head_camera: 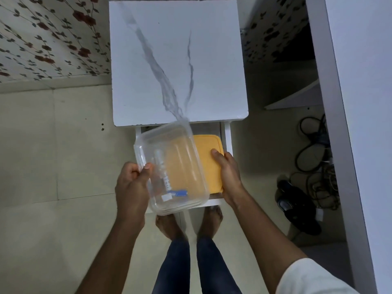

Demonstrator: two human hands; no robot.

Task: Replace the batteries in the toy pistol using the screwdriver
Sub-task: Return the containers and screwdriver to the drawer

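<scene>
- Seen from above, a clear rectangular plastic container (176, 166) is held tilted in front of a white marble-patterned tabletop (178, 60).
- Its near-left rim is pinched by the left hand (132, 185), thumb curled over the edge.
- A flat yellow plastic lid (209, 158) is gripped at its right edge by the right hand (228, 175), on a lower white shelf (214, 201).
- Inside the container, a small blue-and-white item (176, 193) is seen; whether it is the screwdriver cannot be told.
- No toy pistol is visible.
</scene>
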